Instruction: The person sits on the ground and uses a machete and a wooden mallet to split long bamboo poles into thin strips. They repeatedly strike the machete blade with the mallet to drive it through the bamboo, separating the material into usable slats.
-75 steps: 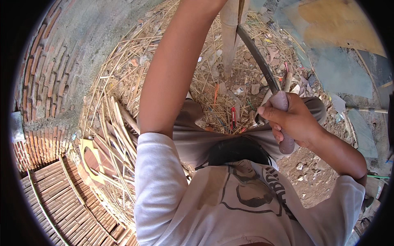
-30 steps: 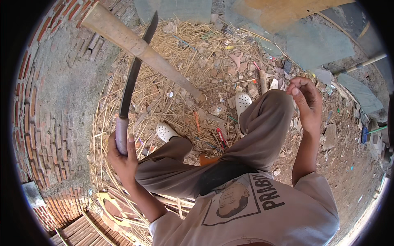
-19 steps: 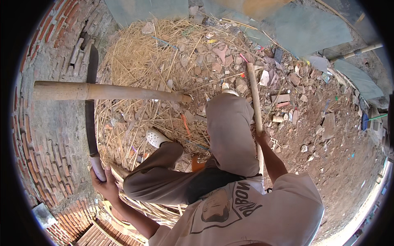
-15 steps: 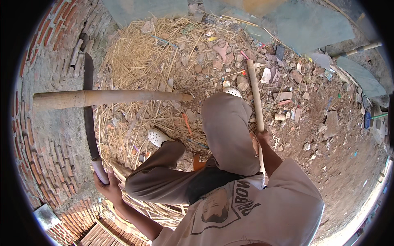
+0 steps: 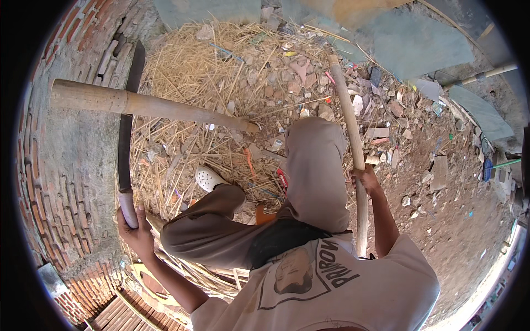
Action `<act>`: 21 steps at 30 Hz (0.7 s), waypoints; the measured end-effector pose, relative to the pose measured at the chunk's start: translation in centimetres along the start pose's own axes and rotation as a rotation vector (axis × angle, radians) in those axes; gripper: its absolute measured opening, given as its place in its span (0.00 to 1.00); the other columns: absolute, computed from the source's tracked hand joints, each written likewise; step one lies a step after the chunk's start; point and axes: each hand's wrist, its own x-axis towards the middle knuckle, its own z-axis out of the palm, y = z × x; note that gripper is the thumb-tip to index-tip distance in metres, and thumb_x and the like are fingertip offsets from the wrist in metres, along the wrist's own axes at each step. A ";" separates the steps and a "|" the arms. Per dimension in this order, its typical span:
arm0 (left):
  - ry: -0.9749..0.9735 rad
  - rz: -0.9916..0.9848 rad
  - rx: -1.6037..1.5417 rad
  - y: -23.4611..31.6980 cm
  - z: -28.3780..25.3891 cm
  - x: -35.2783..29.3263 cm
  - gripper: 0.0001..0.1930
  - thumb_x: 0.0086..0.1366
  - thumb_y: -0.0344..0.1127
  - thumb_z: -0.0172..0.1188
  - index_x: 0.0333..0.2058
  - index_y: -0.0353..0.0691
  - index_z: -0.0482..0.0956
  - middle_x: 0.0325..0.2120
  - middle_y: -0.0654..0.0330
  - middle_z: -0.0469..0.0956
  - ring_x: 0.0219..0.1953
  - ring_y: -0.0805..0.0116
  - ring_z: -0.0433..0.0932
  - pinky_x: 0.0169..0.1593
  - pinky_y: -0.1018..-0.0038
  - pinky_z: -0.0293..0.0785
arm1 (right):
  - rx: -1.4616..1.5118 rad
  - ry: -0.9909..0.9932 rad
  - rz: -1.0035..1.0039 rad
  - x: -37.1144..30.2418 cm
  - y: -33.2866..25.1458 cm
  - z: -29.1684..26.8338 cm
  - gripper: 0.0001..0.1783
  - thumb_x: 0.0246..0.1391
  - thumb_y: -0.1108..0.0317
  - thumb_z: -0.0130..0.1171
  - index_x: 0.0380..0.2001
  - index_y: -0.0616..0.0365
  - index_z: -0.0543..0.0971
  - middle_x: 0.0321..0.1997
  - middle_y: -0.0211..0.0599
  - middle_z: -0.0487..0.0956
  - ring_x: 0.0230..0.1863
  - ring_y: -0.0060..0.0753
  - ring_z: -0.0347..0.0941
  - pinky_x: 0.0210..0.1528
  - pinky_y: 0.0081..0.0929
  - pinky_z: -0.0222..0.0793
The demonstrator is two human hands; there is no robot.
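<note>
My left hand [image 5: 137, 230] is closed around the pale handle of a long machete [image 5: 125, 151], its dark blade pointing away from me. A bamboo pole [image 5: 160, 108] crosses the blade; from here I cannot tell how deeply the blade sits in it. The pole's far-right end is by the rubble ground, while its thicker left end reaches toward the brick wall. On the right, my right hand [image 5: 367, 181] grips a thick wooden stick [image 5: 348, 113] partway down its length. The stick slants alongside my raised knee, apart from the bamboo.
A brick wall [image 5: 61, 182] rises close on the left. Dry straw and thin bamboo strips [image 5: 182, 60] cover the ground ahead, with broken stones and litter to the right. Grey sheets [image 5: 419, 47] lie at the far side. Slats [image 5: 118, 314] show at lower left.
The machete and bamboo have tilted, with the bamboo's left end swinging farther from me. The stick has shifted upward in the view, and more of it shows below my right hand.
</note>
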 end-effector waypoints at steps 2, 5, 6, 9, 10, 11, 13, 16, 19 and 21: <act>-0.039 -0.047 -0.050 0.8 0.0 1.1 0.11 0.66 0.35 0.65 0.39 0.35 0.75 0.22 0.69 0.67 0.23 0.81 0.61 0.26 0.80 0.57 | -0.077 0.015 -0.146 -3.2 -6.5 0.7 0.15 0.45 0.72 0.66 0.35 0.64 0.74 0.21 0.37 0.75 0.17 0.28 0.72 0.18 0.28 0.68; -0.081 -0.009 -0.109 2.3 0.4 2.7 0.12 0.66 0.36 0.66 0.40 0.34 0.76 0.22 0.67 0.69 0.24 0.80 0.62 0.26 0.79 0.59 | -0.140 0.056 -0.477 -8.1 -15.5 2.4 0.17 0.46 0.74 0.65 0.40 0.66 0.73 0.22 0.35 0.75 0.17 0.23 0.71 0.18 0.25 0.68; -0.079 0.034 -0.100 3.4 0.7 3.2 0.12 0.65 0.36 0.66 0.41 0.34 0.77 0.22 0.66 0.69 0.24 0.79 0.62 0.27 0.79 0.60 | -0.202 0.117 -0.483 -10.6 -18.7 3.2 0.19 0.46 0.75 0.64 0.42 0.67 0.72 0.23 0.34 0.75 0.17 0.23 0.72 0.18 0.24 0.68; -0.052 0.147 -0.041 5.3 0.9 3.7 0.14 0.63 0.37 0.68 0.41 0.34 0.78 0.22 0.63 0.70 0.24 0.77 0.63 0.27 0.77 0.62 | -0.213 0.074 -0.606 -14.9 -24.6 4.2 0.21 0.48 0.74 0.66 0.45 0.68 0.72 0.26 0.37 0.76 0.17 0.26 0.72 0.18 0.24 0.68; -0.048 0.178 -0.020 5.5 0.9 3.7 0.15 0.63 0.37 0.68 0.42 0.34 0.78 0.22 0.62 0.70 0.24 0.77 0.64 0.27 0.76 0.62 | -0.151 0.021 -0.612 -17.2 -26.6 5.0 0.22 0.50 0.71 0.66 0.46 0.69 0.72 0.26 0.39 0.76 0.16 0.27 0.72 0.17 0.24 0.69; -0.047 0.207 -0.044 5.8 1.0 3.7 0.14 0.62 0.38 0.68 0.41 0.35 0.79 0.20 0.61 0.70 0.23 0.75 0.64 0.27 0.74 0.63 | -0.089 -0.024 -0.616 -19.1 -28.1 5.4 0.23 0.51 0.69 0.66 0.47 0.70 0.71 0.27 0.40 0.76 0.16 0.28 0.73 0.16 0.24 0.69; -0.058 0.221 -0.041 6.2 0.8 3.7 0.14 0.63 0.38 0.68 0.41 0.35 0.79 0.20 0.61 0.70 0.22 0.75 0.64 0.27 0.74 0.63 | 0.083 -0.383 -0.539 -20.7 -30.4 5.1 0.28 0.57 0.57 0.61 0.50 0.70 0.70 0.28 0.45 0.75 0.15 0.33 0.73 0.15 0.26 0.70; -0.072 0.244 -0.087 6.0 0.8 3.3 0.13 0.63 0.37 0.67 0.41 0.35 0.79 0.19 0.60 0.72 0.21 0.74 0.66 0.26 0.74 0.64 | 0.281 -0.604 -0.436 -23.6 -32.6 7.0 0.34 0.61 0.45 0.51 0.51 0.71 0.69 0.27 0.49 0.74 0.13 0.37 0.72 0.13 0.28 0.71; -0.059 0.287 -0.103 5.3 0.3 2.8 0.13 0.62 0.36 0.67 0.41 0.35 0.79 0.20 0.58 0.74 0.21 0.74 0.67 0.26 0.74 0.65 | 0.357 -0.660 -0.404 -24.6 -32.8 9.1 0.38 0.62 0.40 0.46 0.51 0.71 0.69 0.26 0.50 0.74 0.13 0.39 0.73 0.13 0.29 0.71; -0.101 0.210 -0.113 3.9 0.1 2.4 0.14 0.63 0.37 0.67 0.43 0.35 0.79 0.23 0.57 0.76 0.25 0.72 0.70 0.32 0.73 0.68 | 0.322 -0.638 -0.398 -23.5 -32.2 9.9 0.37 0.61 0.40 0.47 0.51 0.70 0.69 0.27 0.50 0.76 0.14 0.39 0.73 0.13 0.29 0.72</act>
